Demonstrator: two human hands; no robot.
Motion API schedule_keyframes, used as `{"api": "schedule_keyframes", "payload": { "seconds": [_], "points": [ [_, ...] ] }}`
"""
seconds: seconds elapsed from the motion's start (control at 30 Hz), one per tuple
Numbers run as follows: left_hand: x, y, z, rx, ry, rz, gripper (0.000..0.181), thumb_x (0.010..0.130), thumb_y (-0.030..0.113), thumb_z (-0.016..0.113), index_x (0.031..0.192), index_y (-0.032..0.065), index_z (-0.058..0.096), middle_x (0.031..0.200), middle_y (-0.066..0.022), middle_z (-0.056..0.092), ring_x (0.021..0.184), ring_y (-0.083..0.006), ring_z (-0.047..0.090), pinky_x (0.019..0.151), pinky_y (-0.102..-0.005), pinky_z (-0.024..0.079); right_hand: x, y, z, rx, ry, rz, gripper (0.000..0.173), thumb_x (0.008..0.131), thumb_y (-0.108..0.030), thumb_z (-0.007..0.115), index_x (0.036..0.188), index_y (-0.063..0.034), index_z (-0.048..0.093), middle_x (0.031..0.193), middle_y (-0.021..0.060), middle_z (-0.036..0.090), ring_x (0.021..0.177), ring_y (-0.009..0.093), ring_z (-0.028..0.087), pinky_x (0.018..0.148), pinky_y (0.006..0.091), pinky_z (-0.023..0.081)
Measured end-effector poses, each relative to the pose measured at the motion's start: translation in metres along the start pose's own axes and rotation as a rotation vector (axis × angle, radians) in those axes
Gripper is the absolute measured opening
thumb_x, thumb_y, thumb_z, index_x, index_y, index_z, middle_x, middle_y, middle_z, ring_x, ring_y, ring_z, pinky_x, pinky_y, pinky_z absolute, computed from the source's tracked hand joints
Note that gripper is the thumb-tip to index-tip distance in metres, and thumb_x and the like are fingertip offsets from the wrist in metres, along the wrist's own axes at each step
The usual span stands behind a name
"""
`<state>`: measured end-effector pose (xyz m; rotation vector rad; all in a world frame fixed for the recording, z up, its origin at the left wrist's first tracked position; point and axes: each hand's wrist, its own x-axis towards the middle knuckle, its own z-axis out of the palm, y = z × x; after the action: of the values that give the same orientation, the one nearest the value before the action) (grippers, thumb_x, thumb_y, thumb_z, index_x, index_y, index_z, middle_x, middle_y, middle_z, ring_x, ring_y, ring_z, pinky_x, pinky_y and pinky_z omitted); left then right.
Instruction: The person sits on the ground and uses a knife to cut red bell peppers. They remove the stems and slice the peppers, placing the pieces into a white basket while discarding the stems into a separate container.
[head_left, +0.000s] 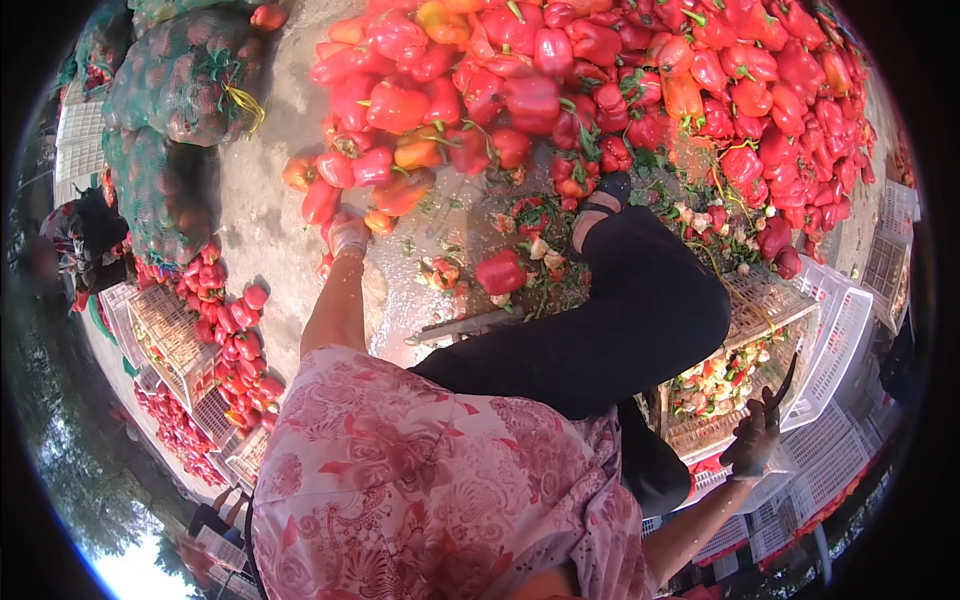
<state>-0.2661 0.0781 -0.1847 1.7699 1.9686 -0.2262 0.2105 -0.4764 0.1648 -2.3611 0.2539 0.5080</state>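
Note:
My left hand (349, 232) reaches down to the near left edge of a large heap of red bell peppers (532, 101), touching or just beside a red pepper (321, 202); its fingers are partly hidden. My right hand (752, 435), out to the right, is closed round a dark curved knife (787, 386) whose blade points up. Below and beside that hand is a plastic crate (720, 382) holding pepper cores and scraps. A lone red pepper (501, 271) lies on the wet ground before me, among cut cores and leaves.
Green mesh sacks (187, 82) full of peppers stand at upper left. White crates (832, 337) are at right, more crates (172, 337) at left near loose peppers. My sandalled foot (604, 199) is beside the heap. A wooden piece (469, 326) lies by my leg. Another person (86, 236) is at far left.

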Motion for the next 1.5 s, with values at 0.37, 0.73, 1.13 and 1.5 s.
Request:
{"api": "schedule_keyframes", "payload": {
  "seconds": [0.37,0.73,1.13,1.5],
  "points": [
    [0.059,0.106,0.017,0.081,-0.063,-0.103,0.125,0.062,0.052,0.080,0.151,0.0070,0.005,0.154,-0.0303,0.006,0.138,-0.0424,0.029,0.111,-0.0439,0.034,0.011,-0.043,0.033,-0.044,-0.093,0.046,0.044,0.086,-0.020,0.065,0.124,0.0006,0.056,0.072,-0.0012,0.053,0.051,0.006,0.046,0.044,0.0207,0.039],
    [0.058,0.130,0.007,0.207,-0.025,-0.221,0.121,0.063,0.052,0.079,0.150,0.0031,0.010,0.140,-0.0292,0.040,0.123,-0.0381,0.051,0.099,-0.0422,0.045,0.016,-0.032,0.025,-0.101,-0.070,0.210,0.037,0.087,-0.012,0.061,0.122,0.0002,0.056,0.082,0.0019,0.058,0.050,0.007,0.046,0.043,0.0210,0.040],
    [-0.025,0.132,-0.053,-1.620,-0.788,-0.030,0.065,0.076,0.033,0.071,0.132,0.0096,0.047,0.120,-0.0090,0.061,0.111,-0.0264,0.060,0.087,-0.0466,0.053,0.030,-0.063,0.070,-0.023,-0.275,-0.230,0.056,0.094,-0.042,0.055,0.129,0.0020,0.052,0.078,0.0003,0.056,0.058,0.006,0.049,0.051,0.0217,0.039],
    [-0.245,0.408,-0.109,-1.437,-1.803,0.470,0.043,0.094,0.033,0.051,0.129,0.0061,0.052,0.125,-0.0083,0.059,0.116,-0.0211,0.057,0.098,-0.0424,0.048,-0.067,-0.180,0.099,-0.215,-0.209,-0.899,0.020,0.088,-0.009,0.061,0.106,-0.0026,0.065,0.090,0.0194,0.067,0.079,0.033,0.067,0.070,0.0376,0.052]
  ]
}}
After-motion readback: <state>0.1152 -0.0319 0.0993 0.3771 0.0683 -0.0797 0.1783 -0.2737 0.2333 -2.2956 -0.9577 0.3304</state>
